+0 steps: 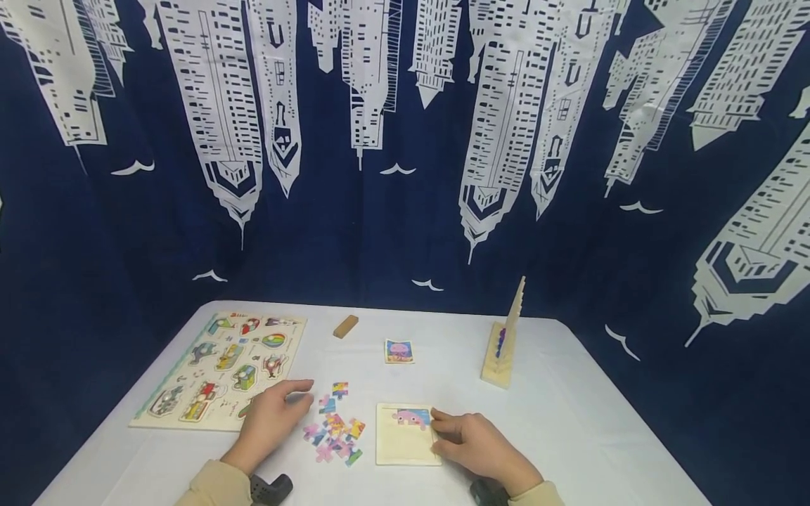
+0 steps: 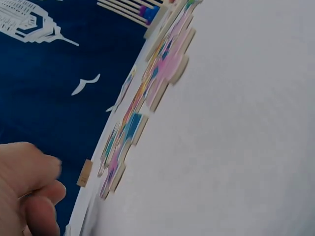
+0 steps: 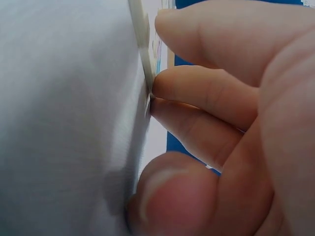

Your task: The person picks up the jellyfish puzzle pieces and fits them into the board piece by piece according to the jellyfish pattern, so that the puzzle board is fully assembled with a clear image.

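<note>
A square wooden puzzle tray (image 1: 405, 446) lies flat on the table, with a few joined pink-and-blue jigsaw pieces (image 1: 413, 418) in its upper right part. Fingertips of my right hand (image 1: 477, 448) touch the tray's right edge; in the right wrist view these fingers (image 3: 206, 91) reach that edge, with the thumb apart below them. To the left of the tray lies a loose pile of colourful jigsaw pieces (image 1: 335, 439). My left hand (image 1: 273, 420) is just left of the pile, its fingers loosely bent and holding nothing. Its fingertips (image 2: 47, 169) also show in the left wrist view.
A large picture peg puzzle board (image 1: 259, 337) lies at the left, partly behind my left hand. Farther back are a small wooden block (image 1: 346, 326) and a picture card (image 1: 399, 351). A wooden stand (image 1: 496, 376) with purple and blue beads is at the right.
</note>
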A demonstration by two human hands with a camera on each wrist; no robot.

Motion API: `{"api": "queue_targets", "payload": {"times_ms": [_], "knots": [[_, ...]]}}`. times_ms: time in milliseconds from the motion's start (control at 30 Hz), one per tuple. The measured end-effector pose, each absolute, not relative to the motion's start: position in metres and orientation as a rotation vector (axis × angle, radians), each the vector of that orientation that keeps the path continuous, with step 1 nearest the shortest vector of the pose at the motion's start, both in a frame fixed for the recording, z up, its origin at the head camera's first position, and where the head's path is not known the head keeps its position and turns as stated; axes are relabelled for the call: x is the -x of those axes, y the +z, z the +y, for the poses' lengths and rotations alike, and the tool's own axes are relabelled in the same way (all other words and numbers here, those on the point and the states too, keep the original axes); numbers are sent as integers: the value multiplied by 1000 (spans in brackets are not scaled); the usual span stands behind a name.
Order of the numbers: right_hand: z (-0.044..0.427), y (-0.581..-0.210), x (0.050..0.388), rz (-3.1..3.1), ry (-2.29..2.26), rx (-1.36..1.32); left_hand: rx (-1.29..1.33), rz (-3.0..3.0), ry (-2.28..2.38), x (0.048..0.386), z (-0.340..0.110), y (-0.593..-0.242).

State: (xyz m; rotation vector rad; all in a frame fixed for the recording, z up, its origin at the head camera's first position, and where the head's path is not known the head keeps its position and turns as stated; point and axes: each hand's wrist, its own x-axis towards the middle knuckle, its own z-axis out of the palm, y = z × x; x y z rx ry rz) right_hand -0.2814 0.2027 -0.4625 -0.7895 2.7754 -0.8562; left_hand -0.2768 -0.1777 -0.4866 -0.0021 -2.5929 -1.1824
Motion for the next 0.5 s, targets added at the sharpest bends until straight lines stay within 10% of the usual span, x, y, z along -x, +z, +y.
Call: {"api": "queue_targets", "payload": {"times_ms": [500], "knots": [[201, -462, 279, 2779, -877, 815, 230, -2717, -819, 276, -169, -493]]}}
